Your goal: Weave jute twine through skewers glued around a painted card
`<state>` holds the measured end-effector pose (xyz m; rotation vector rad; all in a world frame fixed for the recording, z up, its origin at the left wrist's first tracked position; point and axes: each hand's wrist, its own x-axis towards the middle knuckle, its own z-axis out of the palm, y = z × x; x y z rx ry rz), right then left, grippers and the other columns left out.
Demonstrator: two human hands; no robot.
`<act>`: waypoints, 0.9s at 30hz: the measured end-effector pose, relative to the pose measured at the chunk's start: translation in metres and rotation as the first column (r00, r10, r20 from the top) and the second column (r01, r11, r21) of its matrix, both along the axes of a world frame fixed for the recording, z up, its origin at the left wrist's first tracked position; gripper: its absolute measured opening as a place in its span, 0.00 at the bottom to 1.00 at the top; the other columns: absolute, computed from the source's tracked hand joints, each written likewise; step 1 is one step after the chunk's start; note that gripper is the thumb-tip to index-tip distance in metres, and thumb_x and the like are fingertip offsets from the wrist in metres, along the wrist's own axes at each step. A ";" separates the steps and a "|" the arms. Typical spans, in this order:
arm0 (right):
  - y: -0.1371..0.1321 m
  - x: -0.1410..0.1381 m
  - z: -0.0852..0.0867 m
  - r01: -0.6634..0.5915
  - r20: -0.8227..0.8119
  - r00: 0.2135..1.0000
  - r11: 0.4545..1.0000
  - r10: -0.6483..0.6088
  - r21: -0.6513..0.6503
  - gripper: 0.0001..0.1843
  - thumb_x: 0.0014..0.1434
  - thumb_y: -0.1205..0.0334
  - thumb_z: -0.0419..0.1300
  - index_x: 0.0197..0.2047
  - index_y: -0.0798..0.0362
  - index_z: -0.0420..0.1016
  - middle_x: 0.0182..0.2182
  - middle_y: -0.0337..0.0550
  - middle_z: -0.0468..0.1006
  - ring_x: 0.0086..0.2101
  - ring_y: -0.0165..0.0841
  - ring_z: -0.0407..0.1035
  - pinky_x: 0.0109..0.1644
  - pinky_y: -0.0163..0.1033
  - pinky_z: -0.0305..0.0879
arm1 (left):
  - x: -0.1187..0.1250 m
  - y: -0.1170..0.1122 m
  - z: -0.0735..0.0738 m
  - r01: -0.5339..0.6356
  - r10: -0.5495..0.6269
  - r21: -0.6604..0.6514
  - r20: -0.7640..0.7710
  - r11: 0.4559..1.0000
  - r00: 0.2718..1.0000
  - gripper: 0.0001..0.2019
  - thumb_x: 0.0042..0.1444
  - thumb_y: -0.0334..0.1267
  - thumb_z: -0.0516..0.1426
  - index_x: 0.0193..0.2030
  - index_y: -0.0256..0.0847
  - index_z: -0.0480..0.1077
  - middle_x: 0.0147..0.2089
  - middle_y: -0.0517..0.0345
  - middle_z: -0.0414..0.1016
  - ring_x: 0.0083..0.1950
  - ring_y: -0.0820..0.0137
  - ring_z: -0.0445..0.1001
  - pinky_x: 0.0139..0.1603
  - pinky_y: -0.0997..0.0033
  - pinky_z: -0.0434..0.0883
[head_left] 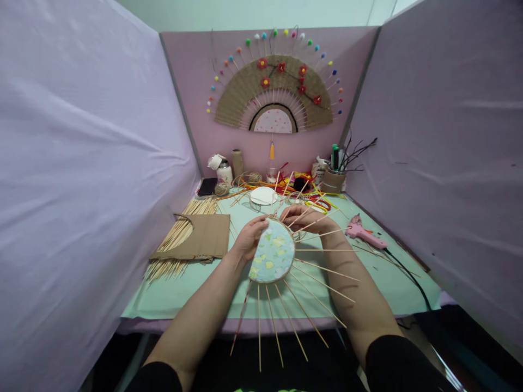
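My left hand [250, 238] grips the upper left edge of a half-round fan base [272, 253] covered in light blue fabric with yellow flowers. Thin wooden sticks [322, 250] radiate from its curved rim, toward the right and down toward me. At the top of that rim, my right hand [304, 218] is closed among the sticks, its fingers bent together. What it pinches is too small to make out. A bit of twine [300, 236] shows just below the right hand.
Brown cardboard [208, 237] lies over a bundle of sticks [167, 267] at left. A pink glue gun [365, 233] with a black cord rests at right. Behind are a white disc [263, 195], red-handled scissors [321, 203] and twine balls [222, 189]. A finished fan [241, 90] hangs on the back wall.
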<state>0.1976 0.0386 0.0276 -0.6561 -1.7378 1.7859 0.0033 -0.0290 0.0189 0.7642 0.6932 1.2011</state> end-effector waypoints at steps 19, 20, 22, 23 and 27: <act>0.001 0.011 0.002 -0.009 0.039 0.999 0.999 0.007 0.035 0.13 0.46 0.60 0.67 0.35 0.58 0.75 0.23 0.36 0.70 0.21 0.20 0.59 0.23 0.28 0.53 | 0.000 -0.001 0.000 0.101 -0.099 0.034 -0.055 0.994 0.994 0.18 0.44 0.37 0.62 0.43 0.35 0.73 0.33 0.54 0.77 0.29 0.74 0.72 0.30 0.77 0.66; 0.001 0.013 0.003 0.000 0.046 0.999 0.999 -0.001 0.034 0.13 0.46 0.60 0.68 0.34 0.58 0.75 0.22 0.35 0.69 0.21 0.20 0.58 0.22 0.28 0.52 | 0.000 -0.001 -0.001 0.091 -0.089 0.035 -0.056 0.995 0.994 0.17 0.44 0.37 0.62 0.43 0.35 0.73 0.33 0.55 0.77 0.29 0.74 0.71 0.29 0.77 0.66; 0.001 0.018 0.003 0.033 0.078 0.996 0.999 -0.035 0.031 0.13 0.45 0.60 0.68 0.32 0.59 0.75 0.19 0.33 0.66 0.19 0.20 0.55 0.20 0.28 0.48 | -0.001 0.000 -0.003 0.067 -0.065 0.042 -0.049 0.997 0.997 0.16 0.44 0.36 0.61 0.43 0.36 0.73 0.30 0.58 0.75 0.27 0.75 0.70 0.28 0.78 0.65; 0.002 0.021 0.003 0.062 0.092 0.994 0.998 -0.064 0.028 0.13 0.45 0.59 0.68 0.31 0.59 0.74 0.17 0.32 0.65 0.17 0.19 0.54 0.19 0.28 0.46 | -0.001 0.000 -0.004 0.054 -0.052 0.047 -0.042 0.997 0.998 0.16 0.44 0.36 0.61 0.43 0.37 0.73 0.29 0.59 0.74 0.26 0.76 0.69 0.28 0.78 0.65; 0.008 0.036 0.000 0.196 -0.002 0.981 0.980 -0.196 -0.045 0.13 0.44 0.60 0.68 0.25 0.57 0.69 0.14 0.30 0.61 0.15 0.19 0.50 0.17 0.28 0.42 | 0.000 0.000 -0.004 0.014 -0.013 0.038 -0.028 0.999 1.000 0.17 0.43 0.35 0.61 0.43 0.38 0.72 0.28 0.62 0.73 0.25 0.77 0.68 0.27 0.78 0.64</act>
